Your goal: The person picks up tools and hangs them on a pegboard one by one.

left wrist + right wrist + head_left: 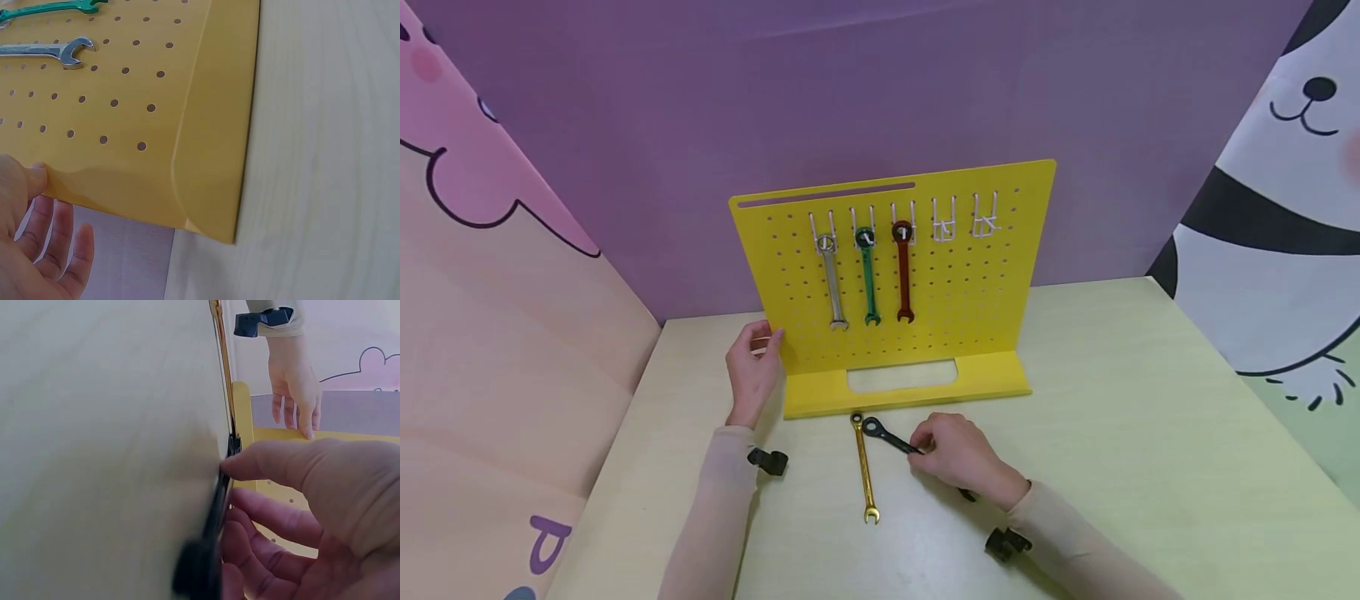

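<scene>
My left hand [752, 372] holds the left edge of a yellow pegboard [970, 317], thumb on its front face and the other fingers behind the edge. With thumb and fingers my right hand [961, 454] pinches a black wrench [887, 436] at its middle, low over the table; its ring end points toward the board. Beside it lies a gold wrench [865, 471], the ring ends close together. On the board's hooks hang a silver wrench [832, 287], a green wrench [868, 279] and a red wrench [904, 279], open ends down.
Two white hooks, a left hook [943, 229] and a right hook [985, 223], carry no wrench. The board's foot [820, 396] rests on the pale table [1112, 417]. A purple backdrop [850, 100] stands behind, and printed panels flank the table.
</scene>
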`<state>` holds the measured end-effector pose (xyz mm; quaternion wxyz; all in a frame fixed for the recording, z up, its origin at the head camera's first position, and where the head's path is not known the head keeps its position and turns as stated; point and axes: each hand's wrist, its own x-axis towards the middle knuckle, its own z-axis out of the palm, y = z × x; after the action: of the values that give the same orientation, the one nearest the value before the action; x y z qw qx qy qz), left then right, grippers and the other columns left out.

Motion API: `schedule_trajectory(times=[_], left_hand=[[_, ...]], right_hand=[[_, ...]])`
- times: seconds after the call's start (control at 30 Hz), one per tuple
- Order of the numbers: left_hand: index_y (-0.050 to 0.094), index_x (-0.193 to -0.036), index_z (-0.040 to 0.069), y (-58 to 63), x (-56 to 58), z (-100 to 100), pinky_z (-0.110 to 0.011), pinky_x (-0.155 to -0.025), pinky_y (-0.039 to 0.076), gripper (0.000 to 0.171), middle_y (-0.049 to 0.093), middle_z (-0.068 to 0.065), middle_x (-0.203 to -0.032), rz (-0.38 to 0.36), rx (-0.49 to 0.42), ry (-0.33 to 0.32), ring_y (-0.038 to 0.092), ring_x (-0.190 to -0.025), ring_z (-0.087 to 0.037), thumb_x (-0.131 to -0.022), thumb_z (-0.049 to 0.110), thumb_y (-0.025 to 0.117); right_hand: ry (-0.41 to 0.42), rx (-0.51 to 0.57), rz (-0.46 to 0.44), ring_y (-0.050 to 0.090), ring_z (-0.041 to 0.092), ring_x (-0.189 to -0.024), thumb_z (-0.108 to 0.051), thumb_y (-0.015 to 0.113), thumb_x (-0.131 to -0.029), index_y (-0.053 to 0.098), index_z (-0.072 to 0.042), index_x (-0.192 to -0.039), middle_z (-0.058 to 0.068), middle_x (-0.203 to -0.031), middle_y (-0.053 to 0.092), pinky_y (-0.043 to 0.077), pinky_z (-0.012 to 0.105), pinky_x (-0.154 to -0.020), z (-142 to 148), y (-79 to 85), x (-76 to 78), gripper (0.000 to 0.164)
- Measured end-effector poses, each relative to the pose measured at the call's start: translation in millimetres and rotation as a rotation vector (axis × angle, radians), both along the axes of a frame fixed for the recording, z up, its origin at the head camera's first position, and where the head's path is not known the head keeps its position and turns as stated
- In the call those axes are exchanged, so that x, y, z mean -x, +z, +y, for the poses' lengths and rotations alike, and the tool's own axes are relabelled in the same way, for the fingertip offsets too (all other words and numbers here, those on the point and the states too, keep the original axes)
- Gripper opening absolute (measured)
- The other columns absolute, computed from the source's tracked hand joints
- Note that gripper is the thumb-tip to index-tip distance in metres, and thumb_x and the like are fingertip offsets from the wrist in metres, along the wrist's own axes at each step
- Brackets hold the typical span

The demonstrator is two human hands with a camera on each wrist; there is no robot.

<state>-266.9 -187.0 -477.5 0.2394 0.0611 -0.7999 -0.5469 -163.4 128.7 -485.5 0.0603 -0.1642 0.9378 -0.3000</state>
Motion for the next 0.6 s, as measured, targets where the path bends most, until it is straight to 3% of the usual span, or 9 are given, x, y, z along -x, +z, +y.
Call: schedule_trajectory(times=[0.27, 0.6], left_hand=[[0.07, -0.123, 0.004, -1.4, -0.2, -1.0, -0.046, -0.094, 0.056, 0.026, 0.071, -0.018, -0.118, -0.004, 0.003, 0.0, 0.067, -0.107, -0.036, -0.103, 0.021, 0.072], [0.07, -0.124, 0.004, -1.1, 0.7, -0.8, -0.047, -0.095, 0.056, 0.027, 0.071, -0.018, -0.12, -0.007, 0.003, 0.0, 0.066, -0.108, -0.036, -0.103, 0.021, 0.072]], right_hand=[[0.004, 0.026, 0.02, 0.055, 0.006, -0.072, -0.015, 0.085, -0.079, 0.077, -0.019, -0.076, -0.011, -0.077, 0.066, 0.044, 0.025, -0.067, 2.3, -3.5, 1.4, 0.01], [0.031, 0.015, 0.038, 0.053, 0.005, -0.071, -0.015, 0.085, -0.075, 0.077, -0.02, -0.076, -0.013, -0.076, 0.065, 0.043, 0.024, -0.065, 5.5, -3.8, 4.9, 0.009]])
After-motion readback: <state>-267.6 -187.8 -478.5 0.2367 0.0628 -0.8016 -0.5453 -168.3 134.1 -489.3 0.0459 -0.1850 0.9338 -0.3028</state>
